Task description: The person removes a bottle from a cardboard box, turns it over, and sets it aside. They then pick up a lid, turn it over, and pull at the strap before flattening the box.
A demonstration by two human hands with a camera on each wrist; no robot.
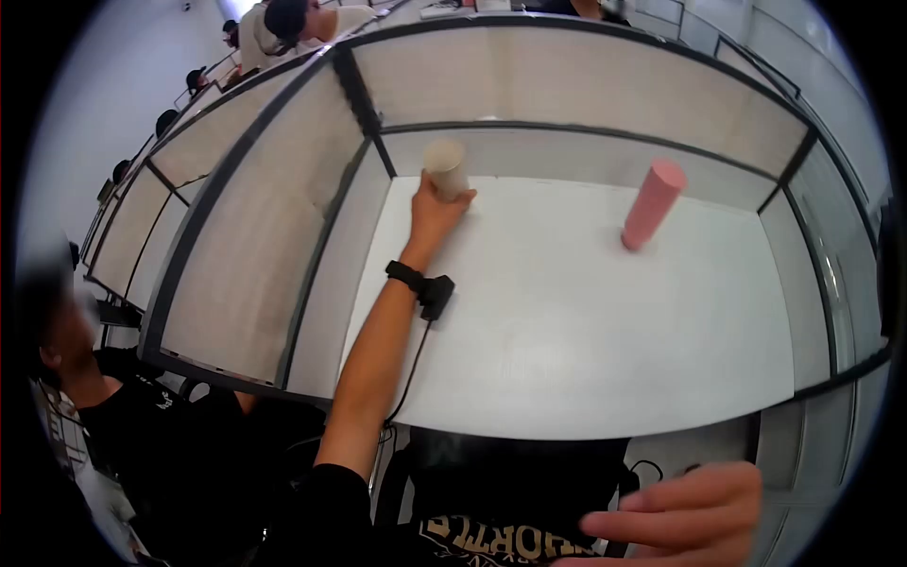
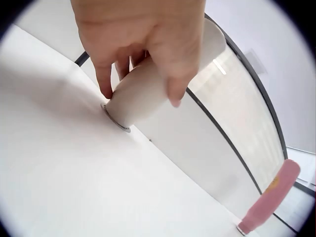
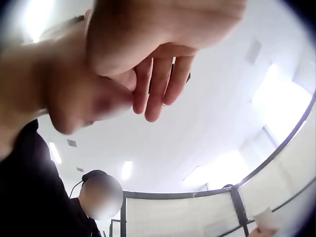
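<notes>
My left hand (image 1: pixel 437 215) grips a cream-coloured cylindrical cup (image 1: pixel 447 168) near the back left corner of the white table (image 1: pixel 586 350). In the left wrist view, fingers and thumb wrap the sides of the cup (image 2: pixel 143 94), and a thin grey rim shows at its lower end, right at the tabletop. Farther right, a pink bottle (image 1: pixel 654 206) stands with its narrower end down; the left wrist view shows a yellow mark on its side. Raised near the body, my right hand (image 1: pixel 690 515) holds nothing, its fingers loosely bent. The right wrist view shows this hand (image 3: pixel 163 64) close to the wearer's face.
Dark-framed panels (image 1: pixel 586 85) enclose the table at the back and sides. A black wrist camera (image 1: pixel 436 297) with a cable (image 1: pixel 412 369) sits on the left forearm. Another person in black (image 1: pixel 161 435) is at the left, outside the panels, with more people beyond.
</notes>
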